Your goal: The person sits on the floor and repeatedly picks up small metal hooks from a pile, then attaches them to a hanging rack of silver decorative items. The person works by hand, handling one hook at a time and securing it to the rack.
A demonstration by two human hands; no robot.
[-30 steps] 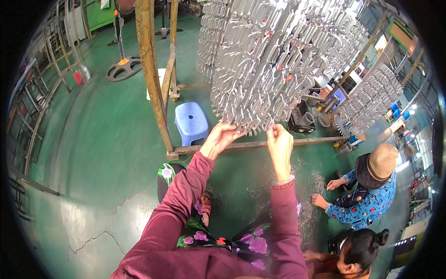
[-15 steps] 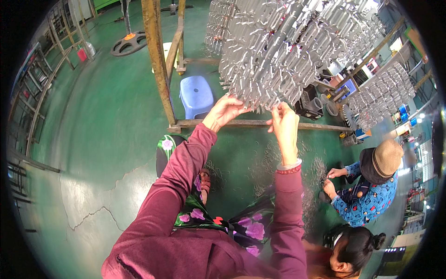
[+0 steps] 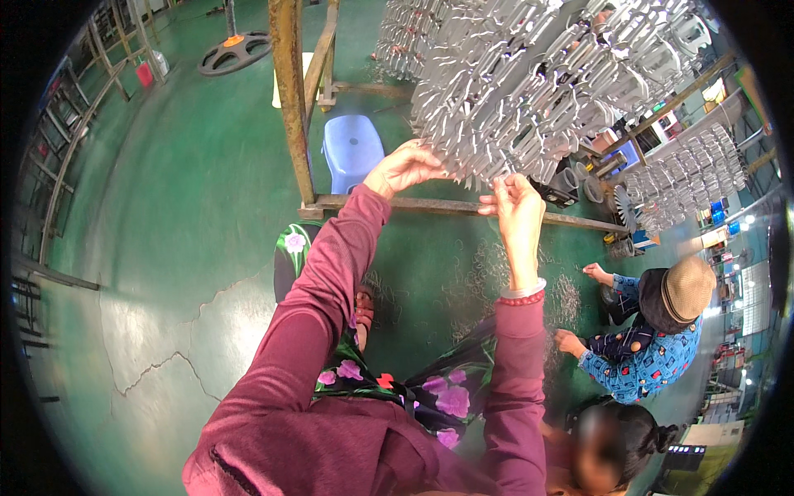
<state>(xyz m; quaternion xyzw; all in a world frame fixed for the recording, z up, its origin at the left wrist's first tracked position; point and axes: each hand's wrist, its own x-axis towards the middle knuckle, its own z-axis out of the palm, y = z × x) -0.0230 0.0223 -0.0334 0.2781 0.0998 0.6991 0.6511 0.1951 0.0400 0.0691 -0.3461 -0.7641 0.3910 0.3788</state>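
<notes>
A large hanging bunch of silver metal pieces (image 3: 504, 91) with thin bent wire ends fills the space in front of me. My left hand (image 3: 411, 168) reaches to its lower left edge, thumb and fingertips pinched together by the lowest pieces. Beside it on the right, my right hand (image 3: 518, 211) is held palm toward the bunch, thumb and index finger closed at the bottom edge. What either pinch holds is too small to make out. Some small wire bits (image 3: 480, 281) lie scattered on the floor below my hands.
A rusty metal frame (image 3: 289, 99) stands around the bunch, its lower bar just beyond my hands. Behind it is a blue plastic stool (image 3: 351, 149). A person in a hat (image 3: 680, 293) crouches at right; another person's dark hair (image 3: 641, 434) shows nearer. A second bunch (image 3: 686, 178) hangs farther right.
The bunch has shifted slightly right and tilted in view. My left hand sits a little higher, and my right hand has moved slightly right. The crouching person's hands have moved apart.
</notes>
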